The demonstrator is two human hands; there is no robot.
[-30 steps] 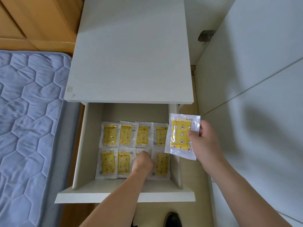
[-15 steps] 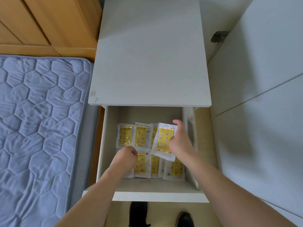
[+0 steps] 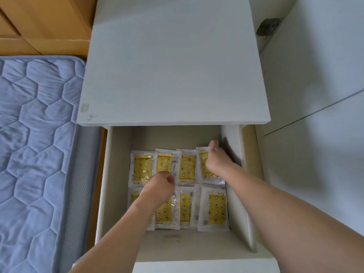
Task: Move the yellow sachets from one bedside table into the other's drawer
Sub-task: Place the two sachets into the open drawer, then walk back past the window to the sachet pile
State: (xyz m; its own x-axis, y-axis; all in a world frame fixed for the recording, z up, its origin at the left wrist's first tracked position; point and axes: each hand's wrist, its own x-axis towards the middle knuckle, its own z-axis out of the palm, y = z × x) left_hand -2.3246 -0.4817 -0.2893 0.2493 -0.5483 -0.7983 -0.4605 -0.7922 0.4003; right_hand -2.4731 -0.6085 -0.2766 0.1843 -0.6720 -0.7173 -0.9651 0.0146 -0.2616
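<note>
Head: hands (image 3: 215,160) on drawer sachets (image 3: 187,167)

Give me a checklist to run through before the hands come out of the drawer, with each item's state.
1. Drawer pulled open far enough to work in: ok.
2. Right hand has its sachet down in the back row, far right: ok.
3. Right hand has let go of that sachet: cannot tell; the fingers are hidden.
4. Left hand is off the sachets: not ok; it rests on the second column.
5. Sachets lie in two rows of four: ok, with edges overlapping.
6. Sachets sit below the drawer's rim for closing: ok.
</note>
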